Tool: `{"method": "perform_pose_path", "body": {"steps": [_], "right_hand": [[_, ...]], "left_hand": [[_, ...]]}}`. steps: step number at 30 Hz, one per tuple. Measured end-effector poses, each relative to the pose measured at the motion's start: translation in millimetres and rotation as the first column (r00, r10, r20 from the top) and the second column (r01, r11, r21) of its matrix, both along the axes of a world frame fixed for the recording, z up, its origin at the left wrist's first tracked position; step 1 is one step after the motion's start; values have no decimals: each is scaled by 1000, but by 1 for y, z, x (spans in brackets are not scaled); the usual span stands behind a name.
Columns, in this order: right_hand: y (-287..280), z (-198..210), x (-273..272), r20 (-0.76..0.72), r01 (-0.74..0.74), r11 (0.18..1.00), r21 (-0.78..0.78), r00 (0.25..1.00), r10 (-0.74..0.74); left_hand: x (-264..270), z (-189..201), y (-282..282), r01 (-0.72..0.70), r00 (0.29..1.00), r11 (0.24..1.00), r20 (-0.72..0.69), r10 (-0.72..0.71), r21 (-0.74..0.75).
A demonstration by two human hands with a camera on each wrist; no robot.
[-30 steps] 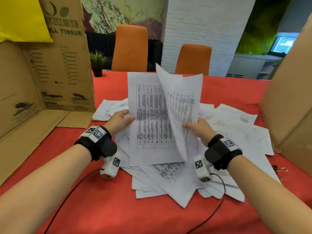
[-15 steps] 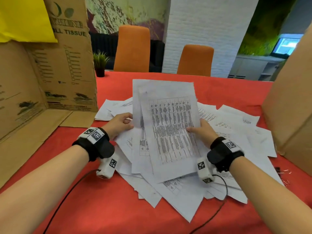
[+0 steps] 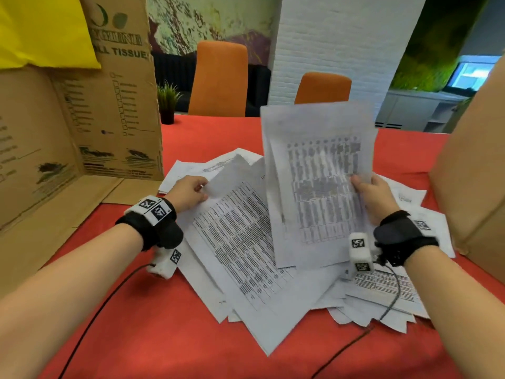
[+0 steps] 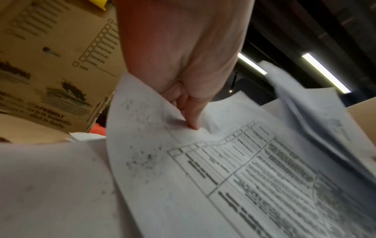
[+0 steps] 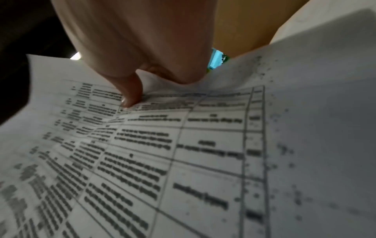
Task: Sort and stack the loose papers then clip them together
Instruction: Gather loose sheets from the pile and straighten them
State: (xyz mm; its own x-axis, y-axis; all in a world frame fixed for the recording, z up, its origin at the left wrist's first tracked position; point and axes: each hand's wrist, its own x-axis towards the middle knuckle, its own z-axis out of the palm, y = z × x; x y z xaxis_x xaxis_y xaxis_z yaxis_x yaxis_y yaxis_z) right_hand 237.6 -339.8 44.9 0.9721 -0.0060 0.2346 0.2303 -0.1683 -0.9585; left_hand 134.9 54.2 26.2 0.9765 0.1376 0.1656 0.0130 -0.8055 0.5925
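Note:
A loose heap of printed papers (image 3: 246, 269) covers the middle of the red table (image 3: 164, 337). My right hand (image 3: 367, 187) holds a small stack of sheets (image 3: 322, 187) upright above the heap, thumb on the printed front (image 5: 130, 99), fingers hidden behind. My left hand (image 3: 191, 191) pinches the upper left corner of another printed sheet (image 3: 240, 236) lying on the heap, lifting that corner; in the left wrist view the thumb (image 4: 192, 119) presses on this sheet (image 4: 223, 177). No clip can be made out for certain.
An open cardboard box (image 3: 82, 127) stands at the left with its flap on the table. Another cardboard wall (image 3: 475, 173) rises at the right. A small potted plant (image 3: 168, 105) and two orange chairs (image 3: 218, 77) are beyond the far edge. Cables (image 3: 95, 310) trail from both wrists.
The right hand has carried the gathered sheets up and to the right, now alone. The left hand let go of them and has taken the corner of another sheet on the heap.

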Motion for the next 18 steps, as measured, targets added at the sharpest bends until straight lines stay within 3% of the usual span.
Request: {"method": "perform_pose_path", "body": {"steps": [3, 6, 8, 10, 13, 18], "right_hand": [[-15, 20, 5, 45, 94, 989, 113, 994, -100], [-40, 32, 20, -6, 240, 920, 309, 968, -250], [-51, 38, 22, -73, 162, 873, 460, 987, -144], [-50, 43, 16, -30, 11, 859, 512, 1000, 6], [-29, 55, -3, 26, -164, 905, 392, 985, 168], [7, 57, -17, -57, -251, 945, 209, 962, 268]], "left_hand": [[5, 4, 2, -54, 996, 999, 68, 53, 3], [6, 10, 10, -148, 974, 987, 166, 157, -63], [6, 18, 17, -221, 953, 970, 189, 236, -98], [9, 31, 21, -227, 949, 972, 211, 234, -56], [14, 63, 15, -198, 958, 978, 223, 179, 66], [29, 124, -14, -108, 982, 985, 166, 85, 134]]}}
